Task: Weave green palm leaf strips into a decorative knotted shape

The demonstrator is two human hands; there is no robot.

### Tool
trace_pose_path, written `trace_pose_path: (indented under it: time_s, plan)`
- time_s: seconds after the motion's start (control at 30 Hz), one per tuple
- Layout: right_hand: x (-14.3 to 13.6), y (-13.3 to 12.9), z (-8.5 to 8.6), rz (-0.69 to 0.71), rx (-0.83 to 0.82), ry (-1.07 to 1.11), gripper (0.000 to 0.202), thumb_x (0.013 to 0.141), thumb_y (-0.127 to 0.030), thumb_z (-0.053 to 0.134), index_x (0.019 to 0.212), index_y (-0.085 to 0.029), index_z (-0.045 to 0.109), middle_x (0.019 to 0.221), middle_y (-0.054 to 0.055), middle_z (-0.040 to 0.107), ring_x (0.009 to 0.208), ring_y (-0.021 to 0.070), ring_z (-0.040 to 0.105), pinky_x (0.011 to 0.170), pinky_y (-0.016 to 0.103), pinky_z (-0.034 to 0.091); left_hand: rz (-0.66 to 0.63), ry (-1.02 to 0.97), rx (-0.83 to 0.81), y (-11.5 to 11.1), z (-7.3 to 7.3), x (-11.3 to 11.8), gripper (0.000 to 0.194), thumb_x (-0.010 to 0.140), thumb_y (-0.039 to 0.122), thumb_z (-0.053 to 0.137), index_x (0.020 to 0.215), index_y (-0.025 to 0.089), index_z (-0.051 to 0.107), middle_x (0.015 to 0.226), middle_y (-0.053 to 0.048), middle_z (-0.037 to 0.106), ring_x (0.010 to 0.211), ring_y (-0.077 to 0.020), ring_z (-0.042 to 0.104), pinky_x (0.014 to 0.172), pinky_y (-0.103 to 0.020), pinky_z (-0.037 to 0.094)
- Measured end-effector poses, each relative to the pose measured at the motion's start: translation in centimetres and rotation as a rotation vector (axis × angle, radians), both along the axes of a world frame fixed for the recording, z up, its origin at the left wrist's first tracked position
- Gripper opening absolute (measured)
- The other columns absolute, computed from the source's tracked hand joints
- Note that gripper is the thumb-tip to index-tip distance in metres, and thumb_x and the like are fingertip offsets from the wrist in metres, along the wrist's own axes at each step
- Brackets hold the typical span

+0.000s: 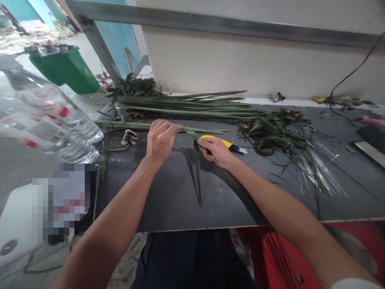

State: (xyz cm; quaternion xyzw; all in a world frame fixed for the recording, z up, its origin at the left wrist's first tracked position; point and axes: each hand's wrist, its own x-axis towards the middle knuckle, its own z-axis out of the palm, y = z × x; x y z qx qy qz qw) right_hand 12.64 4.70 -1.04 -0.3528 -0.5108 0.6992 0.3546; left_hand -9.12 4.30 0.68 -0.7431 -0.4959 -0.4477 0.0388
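Between my two hands a green leaf strip [197,172] is stretched and folded, its long pointed end hanging down over the dark table. My left hand [162,136] pinches the strip's upper end, fingertips together. My right hand [214,151] is closed on the folded part, thumb on top. Just behind the right hand is a yellow utility knife [221,140] with its blade out to the right; whether the hand touches it I cannot tell. Beyond both hands lie a few loose leaf strips [132,125] and a larger bundle of long green leaves [183,106].
On the dark table [168,200], folded leaf pieces [267,130] with thin wires [320,170] lie at right, near a phone-like object [371,154]. Another dark green pile [138,86] sits at back left. Water bottles [69,112] and a green bin [64,70] stand left.
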Motion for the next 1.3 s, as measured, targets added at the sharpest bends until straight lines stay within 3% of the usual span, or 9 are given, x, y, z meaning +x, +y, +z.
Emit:
trace_pose_path:
  time_s: [0.13, 0.23, 0.3, 0.47, 0.67, 0.8, 1.0, 1.17, 1.3]
  plan:
    - [0.0, 0.1, 0.0, -0.023, 0.045, -0.007, 0.042, 0.078, -0.055, 0.077, 0.072, -0.02, 0.056, 0.056, -0.008, 0.043, 0.037, 0.0025, 0.025, 0.034, 0.022, 0.009, -0.105, -0.523, -0.335, -0.3, -0.4, 1.7, 0.008, 0.089, 0.026, 0.068, 0.086, 0.018, 0.07, 0.077, -0.003, 0.073, 0.063, -0.0153, 0.066, 0.067, -0.031, 0.055]
    - [-0.1, 0.0, 0.0, -0.019, 0.102, -0.014, 0.047, 0.077, -0.058, 0.077, 0.068, -0.02, 0.052, 0.055, -0.008, 0.042, 0.038, 0.0029, 0.025, 0.033, 0.021, 0.011, -0.268, -0.887, -0.64, -0.6, -0.7, 2.9, 0.021, 0.084, 0.03, 0.075, 0.078, 0.017, 0.06, 0.071, -0.003, 0.071, 0.042, -0.0064, 0.049, 0.053, -0.026, 0.051]
    - [-0.3, -0.1, -0.1, -0.013, 0.133, -0.031, 0.048, 0.077, -0.06, 0.077, 0.066, -0.021, 0.051, 0.053, -0.008, 0.04, 0.039, 0.0035, 0.025, 0.033, 0.021, 0.013, -0.325, -0.991, -0.744, -0.7, -0.9, 3.5, 0.028, 0.078, 0.031, 0.081, 0.075, 0.017, 0.056, 0.067, -0.003, 0.071, 0.039, -0.0039, 0.043, 0.05, -0.025, 0.048]
    - [-0.4, -0.1, -0.2, -0.063, 0.177, -0.077, 0.048, 0.079, -0.059, 0.074, 0.063, -0.021, 0.05, 0.05, -0.009, 0.037, 0.038, 0.0043, 0.026, 0.033, 0.022, 0.014, -0.275, -0.85, -0.64, -0.9, -1.0, 3.7, 0.024, 0.077, 0.034, 0.08, 0.076, 0.015, 0.066, 0.07, -0.005, 0.073, 0.043, -0.0075, 0.051, 0.048, -0.025, 0.046]
    - [-0.3, 0.2, -0.7, -0.174, 0.224, -0.164, 0.045, 0.085, -0.055, 0.068, 0.061, -0.022, 0.048, 0.049, -0.007, 0.038, 0.038, 0.0058, 0.03, 0.037, 0.024, 0.018, -0.151, -0.414, -0.526, -1.4, -0.8, 3.5, 0.015, 0.079, 0.027, 0.078, 0.092, 0.018, 0.079, 0.087, -0.005, 0.079, 0.066, -0.0187, 0.07, 0.069, -0.033, 0.058]
    - [-0.3, 0.1, -0.7, -0.214, 0.383, -0.322, 0.044, 0.089, -0.052, 0.062, 0.061, -0.022, 0.047, 0.049, -0.006, 0.038, 0.043, 0.0091, 0.036, 0.045, 0.025, 0.024, -0.099, -0.315, -0.45, -1.5, -1.2, 3.6, 0.012, 0.086, 0.026, 0.07, 0.089, 0.022, 0.081, 0.089, -0.005, 0.08, 0.08, -0.0217, 0.073, 0.08, -0.035, 0.057]
    - [-0.7, -0.8, 0.2, -0.29, 0.587, -0.512, 0.045, 0.093, -0.049, 0.053, 0.059, -0.023, 0.04, 0.05, -0.004, 0.039, 0.054, 0.0132, 0.04, 0.055, 0.028, 0.028, -0.127, -0.797, -0.552, -0.5, -2.4, 4.0, 0.011, 0.075, 0.024, 0.08, 0.082, 0.017, 0.08, 0.082, -0.006, 0.077, 0.072, -0.017, 0.067, 0.072, -0.031, 0.054]
    - [-1.0, -1.2, 0.4, -0.288, 0.626, -0.529, 0.043, 0.092, -0.047, 0.053, 0.058, -0.022, 0.042, 0.053, -0.003, 0.042, 0.056, 0.013, 0.039, 0.058, 0.029, 0.027, -0.312, -1.209, -0.637, -0.5, -2.3, 4.3, 0.021, 0.068, 0.026, 0.088, 0.082, 0.014, 0.078, 0.068, -0.001, 0.069, 0.061, -0.01, 0.059, 0.063, -0.024, 0.05]
    - [-1.1, -1.1, 0.1, -0.303, 0.69, -0.531, 0.042, 0.092, -0.044, 0.054, 0.058, -0.021, 0.045, 0.057, -0.002, 0.047, 0.058, 0.0124, 0.039, 0.059, 0.029, 0.027, -0.398, -1.395, -0.702, -0.5, -2.1, 4.5, 0.025, 0.065, 0.022, 0.092, 0.082, 0.013, 0.076, 0.07, -0.001, 0.069, 0.062, -0.0088, 0.06, 0.066, -0.024, 0.051]
